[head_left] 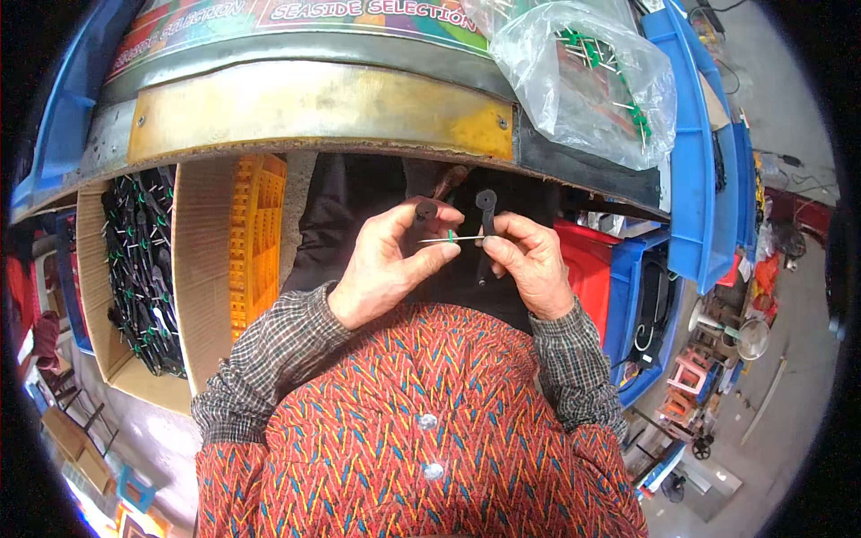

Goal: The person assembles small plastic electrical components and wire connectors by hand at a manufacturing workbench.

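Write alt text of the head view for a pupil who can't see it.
A person's left hand and right hand hold a thin metal pin with a green piece and two black, round-ended parts. A brown cardboard box of slender black pieces sits left; a clear plastic bag lies upper right.

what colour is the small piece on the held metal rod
The small piece on the thin metal rod is green, clearest in the head view.
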### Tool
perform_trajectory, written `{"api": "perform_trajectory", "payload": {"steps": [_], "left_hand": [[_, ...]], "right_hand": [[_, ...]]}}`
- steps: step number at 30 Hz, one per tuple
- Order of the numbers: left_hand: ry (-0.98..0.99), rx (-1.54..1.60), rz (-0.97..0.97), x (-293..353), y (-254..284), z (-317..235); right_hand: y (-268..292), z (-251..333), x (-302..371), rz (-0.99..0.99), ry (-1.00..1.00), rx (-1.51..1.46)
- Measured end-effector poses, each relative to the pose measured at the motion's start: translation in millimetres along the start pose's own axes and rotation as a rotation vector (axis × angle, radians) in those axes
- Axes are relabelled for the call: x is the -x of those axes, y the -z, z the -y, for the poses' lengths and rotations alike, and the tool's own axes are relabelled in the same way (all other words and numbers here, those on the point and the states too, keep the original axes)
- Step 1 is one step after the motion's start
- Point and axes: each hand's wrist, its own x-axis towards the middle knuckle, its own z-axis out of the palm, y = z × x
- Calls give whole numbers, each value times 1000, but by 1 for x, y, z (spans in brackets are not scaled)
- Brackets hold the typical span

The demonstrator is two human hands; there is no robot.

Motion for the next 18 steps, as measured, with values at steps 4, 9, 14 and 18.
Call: {"api": "perform_trajectory", "payload": {"steps": [4, 9, 14, 18], "left_hand": [[183, 197, 94, -1, 4, -5], [244, 276, 92, 1, 2, -4], [268, 229, 134, 1, 4, -2], [241, 361, 67, 1, 0, 4]], "right_hand": [[-6, -4, 0, -16, 18, -184], [-8, -4, 0, 24, -39, -316], [-10, -12, 0, -48, -42, -248], [-18, -10, 2, -172, -4, 51]]}}
